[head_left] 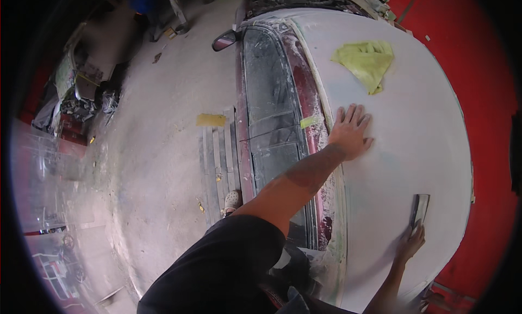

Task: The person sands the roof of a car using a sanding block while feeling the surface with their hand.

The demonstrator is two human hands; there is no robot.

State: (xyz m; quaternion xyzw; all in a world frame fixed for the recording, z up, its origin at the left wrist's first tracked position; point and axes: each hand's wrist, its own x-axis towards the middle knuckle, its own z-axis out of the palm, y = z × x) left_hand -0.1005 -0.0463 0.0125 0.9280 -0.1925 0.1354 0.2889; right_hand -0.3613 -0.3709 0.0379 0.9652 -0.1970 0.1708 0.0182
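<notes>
My left hand (353, 133) lies flat on the whitish, dusty car roof (402, 140), fingers spread and nothing in them. My bare left forearm crosses above the side windows from a black sleeve. Lower right, my right hand (411, 242) is closed on the near end of a long, narrow sanding block (420, 209), which rests on the roof. Part of its grip is hidden by the fingers. Beyond my left hand, a crumpled yellow-green cloth (365, 63) lies on the roof. A short piece of yellow-green tape (308, 122) sticks to the dark red roof edge.
Left of the car, a slatted plank (220, 156) bears a yellowish-brown sheet (211, 120); a clog-shod foot (232, 200) is beside it. The side mirror (224, 40) juts out. A partly dismantled vehicle (81, 91) stands far left. Red surface (478, 123) borders the right.
</notes>
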